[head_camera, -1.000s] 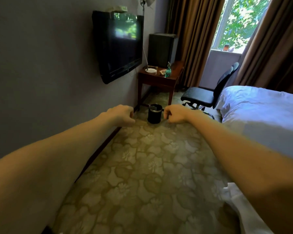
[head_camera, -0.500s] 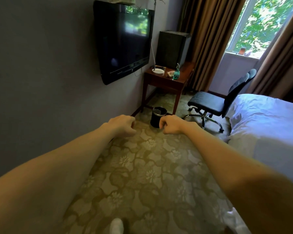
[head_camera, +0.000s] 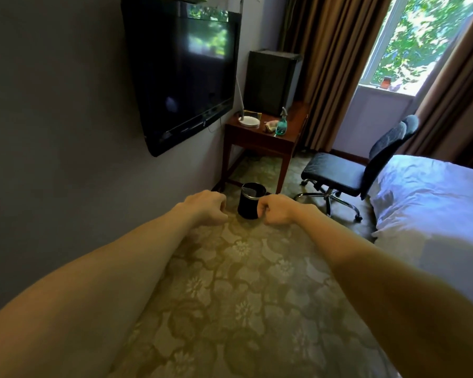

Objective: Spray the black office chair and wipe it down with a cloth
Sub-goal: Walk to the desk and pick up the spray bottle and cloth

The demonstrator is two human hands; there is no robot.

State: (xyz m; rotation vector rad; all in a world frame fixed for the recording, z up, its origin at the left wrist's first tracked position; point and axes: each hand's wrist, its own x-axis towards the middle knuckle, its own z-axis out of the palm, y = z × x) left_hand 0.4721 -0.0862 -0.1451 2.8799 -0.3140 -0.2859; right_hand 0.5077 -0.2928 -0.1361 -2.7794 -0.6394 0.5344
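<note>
Head view, only one available.

Left hand (head_camera: 206, 207): grip closed, fingers curled into a fist, nothing in it. Right hand (head_camera: 276, 208): same, fist closed and holding nothing. Both arms are stretched forward over the carpet floor (head_camera: 243, 296), fists level with each other and a small gap apart. In frame, the black bin (head_camera: 250, 200) with a metal rim sits between them, standing on the floor further off; no contact visible.

Black office chair (head_camera: 347, 173): on the floor, well ahead of the hands, between the tabletop (head_camera: 257, 137) and the bed (head_camera: 434, 208). Backrest is on the bed side, just beside the bed's corner.

Teal spray bottle (head_camera: 281, 126): upright near the tabletop's front edge, toward its right corner. Just left of it is a crumpled lump, probably the cloth (head_camera: 269, 125), too small to confirm. White lamp base (head_camera: 249, 121) sits by the left edge. TV (head_camera: 183, 77) is on the wall at left.
</note>
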